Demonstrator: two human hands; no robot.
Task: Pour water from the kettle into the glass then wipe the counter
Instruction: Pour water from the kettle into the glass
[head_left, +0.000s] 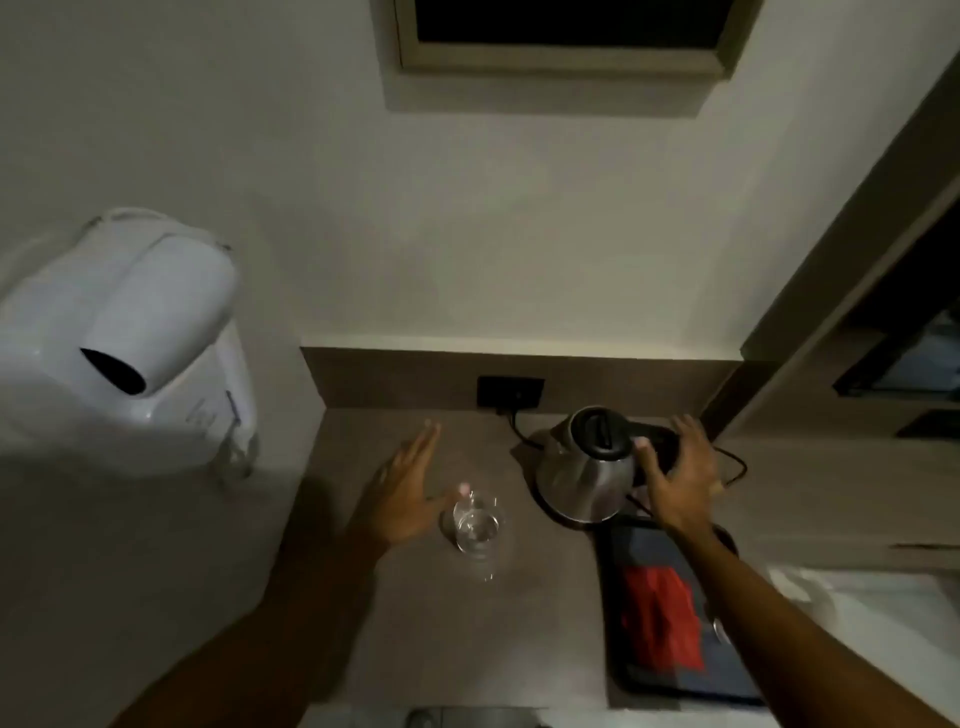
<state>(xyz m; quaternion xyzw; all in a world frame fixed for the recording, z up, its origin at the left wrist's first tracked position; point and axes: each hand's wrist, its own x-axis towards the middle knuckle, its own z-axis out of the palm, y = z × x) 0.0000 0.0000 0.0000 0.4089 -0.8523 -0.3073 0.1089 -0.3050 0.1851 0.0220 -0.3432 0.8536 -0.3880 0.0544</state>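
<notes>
A steel kettle (584, 475) with a black lid and handle stands on its base at the back right of the brown counter (415, 623). My right hand (675, 478) hovers at the handle with fingers spread, not clearly gripping it. A clear glass (475, 527) stands left of the kettle; I cannot tell how much water is in it. Just left of the glass is my left hand (408, 493), open, thumb close to the rim. A red cloth (662, 618) lies on a dark tray (727, 688) under my right forearm.
A black wall socket (510, 392) with the kettle's cord sits at the counter's back. A white wall-mounted hair dryer (130, 332) juts out on the left. A dark cabinet edge (831, 260) rises on the right. White items lie at the far right.
</notes>
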